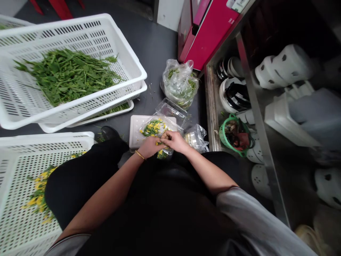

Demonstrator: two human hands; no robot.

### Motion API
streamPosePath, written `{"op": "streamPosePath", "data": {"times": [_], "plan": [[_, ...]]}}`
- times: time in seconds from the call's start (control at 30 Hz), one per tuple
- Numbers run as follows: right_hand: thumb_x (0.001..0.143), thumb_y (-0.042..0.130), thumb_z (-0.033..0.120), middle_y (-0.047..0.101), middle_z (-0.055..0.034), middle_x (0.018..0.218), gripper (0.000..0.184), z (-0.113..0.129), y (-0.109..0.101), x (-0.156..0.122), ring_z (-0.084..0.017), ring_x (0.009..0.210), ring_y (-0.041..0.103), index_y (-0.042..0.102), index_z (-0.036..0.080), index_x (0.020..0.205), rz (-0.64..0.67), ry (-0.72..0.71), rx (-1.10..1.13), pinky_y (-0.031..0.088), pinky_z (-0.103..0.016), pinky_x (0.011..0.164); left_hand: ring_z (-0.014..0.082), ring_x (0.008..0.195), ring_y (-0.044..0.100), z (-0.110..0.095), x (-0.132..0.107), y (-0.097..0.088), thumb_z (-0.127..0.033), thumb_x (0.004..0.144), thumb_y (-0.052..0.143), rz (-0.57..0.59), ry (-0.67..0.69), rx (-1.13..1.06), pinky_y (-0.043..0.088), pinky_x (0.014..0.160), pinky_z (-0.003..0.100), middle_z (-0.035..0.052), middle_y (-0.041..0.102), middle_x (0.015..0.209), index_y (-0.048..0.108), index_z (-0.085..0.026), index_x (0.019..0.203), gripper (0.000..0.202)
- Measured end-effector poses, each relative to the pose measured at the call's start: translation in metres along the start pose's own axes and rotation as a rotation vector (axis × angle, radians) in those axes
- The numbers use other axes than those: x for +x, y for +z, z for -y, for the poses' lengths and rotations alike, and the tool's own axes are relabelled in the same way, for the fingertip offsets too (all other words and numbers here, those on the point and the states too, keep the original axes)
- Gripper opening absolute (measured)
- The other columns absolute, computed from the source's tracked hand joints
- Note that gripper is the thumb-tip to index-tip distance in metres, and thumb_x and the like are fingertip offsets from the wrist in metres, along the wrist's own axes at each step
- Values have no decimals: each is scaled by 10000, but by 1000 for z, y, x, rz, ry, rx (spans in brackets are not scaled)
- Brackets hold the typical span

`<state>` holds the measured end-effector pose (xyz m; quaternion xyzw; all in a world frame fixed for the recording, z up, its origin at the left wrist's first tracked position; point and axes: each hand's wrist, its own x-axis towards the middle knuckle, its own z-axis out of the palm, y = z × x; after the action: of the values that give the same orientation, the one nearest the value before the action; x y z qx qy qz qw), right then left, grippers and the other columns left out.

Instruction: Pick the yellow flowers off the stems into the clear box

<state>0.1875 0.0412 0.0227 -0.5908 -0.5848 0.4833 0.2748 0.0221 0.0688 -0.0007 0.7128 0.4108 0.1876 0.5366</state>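
My left hand [151, 147] and my right hand [174, 140] meet fingertip to fingertip over a clear plastic box. Bits of yellow-flowered greens show at the left fingers, which are pinched closed. The right fingers are curled closed, and what they hold is hidden. Just beyond the hands, yellow-flowered greens [153, 127] lie in the clear plastic box [144, 122]. Its transparent lid [173, 108] stands open at the far side. Under the box is a pale plastic board or upturned tray [135, 131]. More flowers show below my hands, partly covered by them.
White crates [128, 64] with leafy greens [71, 76] are stacked at left; a nearer crate [16, 156] holds yellow-flowered stems [39, 192]. Ahead is a plastic bag of greens [179, 85]. A metal shelf [255, 99] with dishes and a green basket [225, 137] borders the right.
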Motion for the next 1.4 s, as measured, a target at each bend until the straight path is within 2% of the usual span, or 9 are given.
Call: {"op": "streamPosePath", "data": {"times": [0.13,0.27,0.33,0.43,0.6,0.9,1.07,1.23,1.4], "plan": [[699,636,484,527,49,515,332,0,11,0,-89,434,468,520,173,698,-49,97,294,406,-226,470,87,473,417,-4,-1,-4,-334,668,666,-83,-69,-224,297,469,216,-26,512,476,626,-142,575,217],[740,583,520,533,44,517,350,0,9,4,-89,440,481,512,179,701,-129,27,330,426,-230,489,50,350,298,-6,-2,-10,-382,702,650,-99,-229,-655,215,367,199,-53,384,392,580,-139,574,284],[766,551,527,554,27,536,358,-1,-2,15,-100,464,507,535,173,710,-12,60,162,433,-239,512,43,342,298,-7,-1,-16,-370,687,667,-100,-259,-850,207,345,186,-48,401,421,603,-131,626,255],[772,575,480,631,-44,638,338,-6,-18,46,-161,602,590,598,155,683,227,147,-424,436,-263,579,52,369,348,-6,-1,-26,-345,656,666,0,-213,-1107,209,322,175,-12,440,490,586,-121,583,249],[878,411,208,656,-132,1032,289,-15,-6,106,-232,936,601,609,183,1087,157,81,-1088,423,-303,724,126,504,483,-2,-1,-31,-325,597,658,122,-119,-1344,241,312,172,53,530,629,609,-121,636,213],[922,316,231,599,-126,1135,391,-39,1,107,-210,918,581,468,215,1282,287,10,-1178,418,-297,723,59,354,375,10,4,-6,-314,661,697,236,-347,-813,250,348,192,-19,484,464,585,-132,631,216],[891,352,187,628,-137,1089,374,-35,6,103,-216,927,586,527,161,1220,265,22,-1130,416,-291,749,85,392,408,13,1,8,-303,659,667,288,-254,-374,303,395,215,-17,522,464,608,-158,586,173],[827,471,207,652,-148,1024,240,-33,-6,80,-212,891,600,645,118,966,252,93,-1019,419,-270,727,95,424,432,29,2,8,-215,589,655,187,-143,-139,305,418,206,-24,529,418,584,-172,457,156],[733,549,184,659,-18,778,107,-22,-10,36,-106,680,569,631,135,782,104,124,-369,417,-203,648,75,351,386,27,7,-2,-329,650,657,-115,-284,-376,280,369,203,-42,513,433,614,-153,648,182]]}}
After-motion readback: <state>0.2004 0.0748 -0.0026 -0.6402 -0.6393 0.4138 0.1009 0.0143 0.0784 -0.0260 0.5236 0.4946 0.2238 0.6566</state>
